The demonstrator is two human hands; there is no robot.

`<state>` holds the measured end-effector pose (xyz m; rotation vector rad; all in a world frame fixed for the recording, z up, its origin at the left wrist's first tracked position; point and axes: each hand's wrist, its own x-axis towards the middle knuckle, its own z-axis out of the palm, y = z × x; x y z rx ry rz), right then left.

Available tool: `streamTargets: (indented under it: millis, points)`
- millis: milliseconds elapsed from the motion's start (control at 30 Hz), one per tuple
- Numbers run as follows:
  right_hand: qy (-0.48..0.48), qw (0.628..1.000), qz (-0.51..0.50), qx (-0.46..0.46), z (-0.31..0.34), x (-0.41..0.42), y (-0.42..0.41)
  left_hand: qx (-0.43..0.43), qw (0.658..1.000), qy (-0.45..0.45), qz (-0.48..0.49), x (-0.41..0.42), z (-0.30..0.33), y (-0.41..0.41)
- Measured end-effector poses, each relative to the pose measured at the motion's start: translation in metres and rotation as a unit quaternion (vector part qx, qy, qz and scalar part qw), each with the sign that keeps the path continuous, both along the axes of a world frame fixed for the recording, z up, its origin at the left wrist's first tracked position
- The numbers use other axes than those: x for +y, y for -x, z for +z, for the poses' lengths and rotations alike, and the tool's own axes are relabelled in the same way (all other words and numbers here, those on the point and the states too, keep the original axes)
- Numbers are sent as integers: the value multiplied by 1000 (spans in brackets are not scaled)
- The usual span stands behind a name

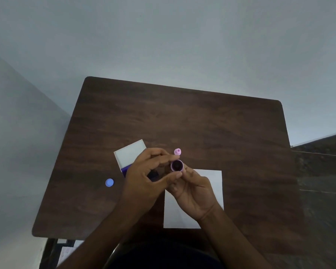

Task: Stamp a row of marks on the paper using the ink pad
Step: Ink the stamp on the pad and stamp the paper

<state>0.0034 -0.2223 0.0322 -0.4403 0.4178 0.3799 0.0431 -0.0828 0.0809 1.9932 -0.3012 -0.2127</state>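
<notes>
Above the middle of the dark wooden table (202, 123), my right hand (190, 189) holds a small purple round stamp (177, 165) with its dark face turned up toward me. My left hand (145, 171) is curled beside it, fingertips touching the stamp's rim; whether it grips anything is unclear. A white sheet of paper (213, 183) lies under my right hand, partly covered. The ink pad (130, 154) lies open behind my left hand, its white lid raised and its blue base mostly hidden by my fingers.
A small pink cap (177, 151) stands on the table just beyond the stamp. A blue round cap (109, 182) lies left of the ink pad. The table is set against a pale wall, with a dark surface at the right edge of view.
</notes>
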Motion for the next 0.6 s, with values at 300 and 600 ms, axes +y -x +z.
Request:
streamTargets:
  millis: [300,600]
  points:
    - [-49,998,-22,-41,3,-22,0,-38,998,-24,-41,-24,-7,-11]
    - [-97,993,-51,-34,-15,-37,4,-67,996,-26,-49,-48,-25,-11]
